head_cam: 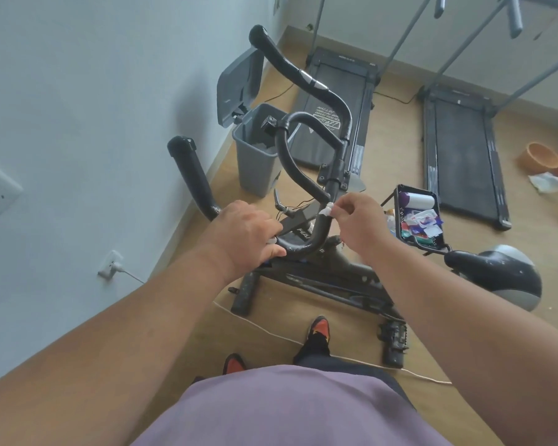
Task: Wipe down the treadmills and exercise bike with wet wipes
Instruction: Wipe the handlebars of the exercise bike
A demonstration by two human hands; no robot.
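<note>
Wooden floor (271, 320), exercise bike (329, 275), two treadmills (339, 101), grey bin (258, 162), orange bowls (541, 156)

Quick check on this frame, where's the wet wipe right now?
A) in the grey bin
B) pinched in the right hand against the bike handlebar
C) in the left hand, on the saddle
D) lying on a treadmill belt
B: the right hand pinches the white wet wipe against the curved black handlebar of the exercise bike, while the left hand grips the bar lower down.
</note>
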